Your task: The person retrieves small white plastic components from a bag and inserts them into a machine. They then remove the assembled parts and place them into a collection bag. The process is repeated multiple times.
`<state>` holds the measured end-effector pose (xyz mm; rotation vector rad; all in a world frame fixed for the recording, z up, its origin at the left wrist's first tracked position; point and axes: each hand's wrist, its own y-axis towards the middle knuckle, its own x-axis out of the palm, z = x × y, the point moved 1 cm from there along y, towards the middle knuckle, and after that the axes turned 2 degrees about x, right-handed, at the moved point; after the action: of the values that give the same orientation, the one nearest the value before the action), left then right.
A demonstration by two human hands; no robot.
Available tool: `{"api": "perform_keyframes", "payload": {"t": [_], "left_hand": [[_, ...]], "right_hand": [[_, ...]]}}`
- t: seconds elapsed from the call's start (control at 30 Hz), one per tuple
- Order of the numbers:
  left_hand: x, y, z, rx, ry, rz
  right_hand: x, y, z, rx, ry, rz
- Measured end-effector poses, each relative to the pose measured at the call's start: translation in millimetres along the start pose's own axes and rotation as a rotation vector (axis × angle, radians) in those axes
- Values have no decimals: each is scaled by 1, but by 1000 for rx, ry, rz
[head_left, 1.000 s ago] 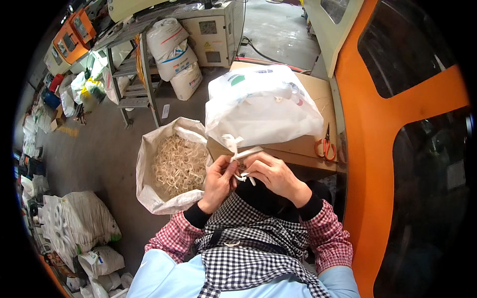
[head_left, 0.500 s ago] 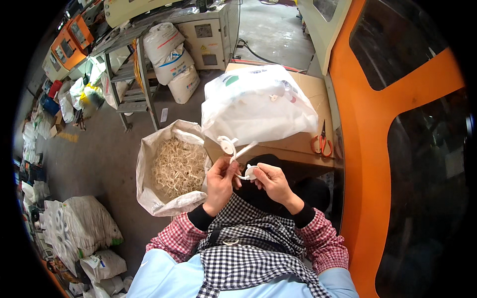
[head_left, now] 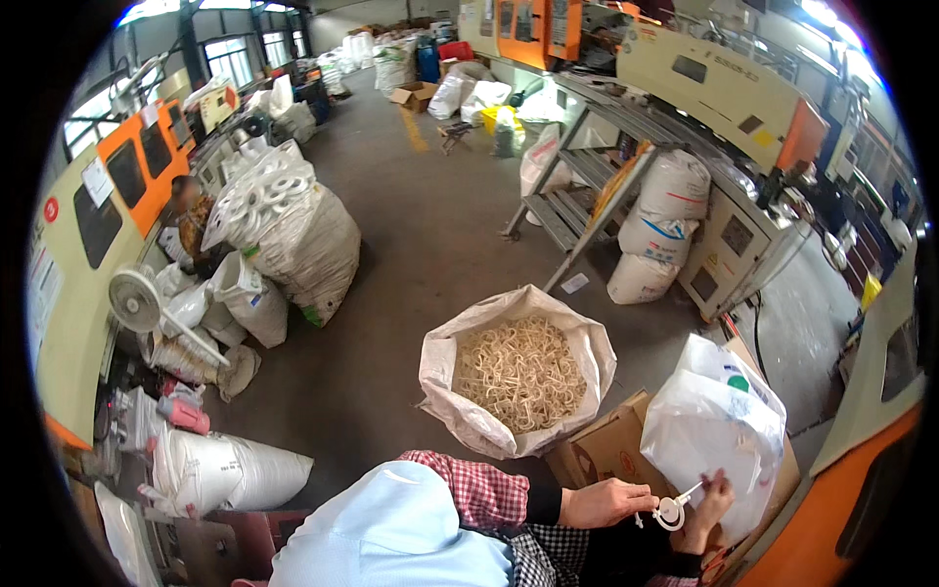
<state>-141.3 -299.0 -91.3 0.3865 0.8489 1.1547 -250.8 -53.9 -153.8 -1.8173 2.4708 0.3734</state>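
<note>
Low on the right, my left hand (head_left: 608, 503) pinches a white plastic part with a round ring and thin stems (head_left: 671, 514). My right hand (head_left: 715, 501) has its fingers closed at a thin white stem of the same part, beside the white plastic bag (head_left: 719, 416). Whether this is one piece or two joined pieces, I cannot make out. An open woven sack (head_left: 452, 423) stands ahead of my left arm. Many small curled cream-coloured plastic bits (head_left: 523, 377) fill it.
A cardboard box (head_left: 606, 445) sits between the sack and the bag. Metal steps (head_left: 577, 201) and stacked full sacks (head_left: 657, 235) stand beyond. On the left are a bulging sack of white rings (head_left: 303, 235), a fan (head_left: 137, 298) and a person (head_left: 191, 215) by an orange-and-cream machine (head_left: 127, 181).
The view has swung to the left, so sack, bag and hands now appear farther right. Both hands still hold white plastic. The scissors seen earlier are out of sight.
</note>
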Motion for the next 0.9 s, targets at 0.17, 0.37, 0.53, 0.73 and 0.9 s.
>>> {"api": "perform_keyframes", "payload": {"t": [0.17, 0.37, 0.53, 0.73, 0.9], "left_hand": [[-5, 8, 1, -353, -287, 137], [-16, 7, -21, -689, -655, -64], [-17, 9, -27, -537, -615, -320], [-19, 13, -17, -169, 66, 81], [3, -8, -17, -1211, -1255, -196]], "right_hand": [[-24, 110, 74, -31, -521, -14], [28, -22, -86, 31, 124, -557], [11, -68, -122, 54, 182, -871], [10, -86, -125, -58, 56, -610], [44, -113, -121, -395, -226, -343]]}}
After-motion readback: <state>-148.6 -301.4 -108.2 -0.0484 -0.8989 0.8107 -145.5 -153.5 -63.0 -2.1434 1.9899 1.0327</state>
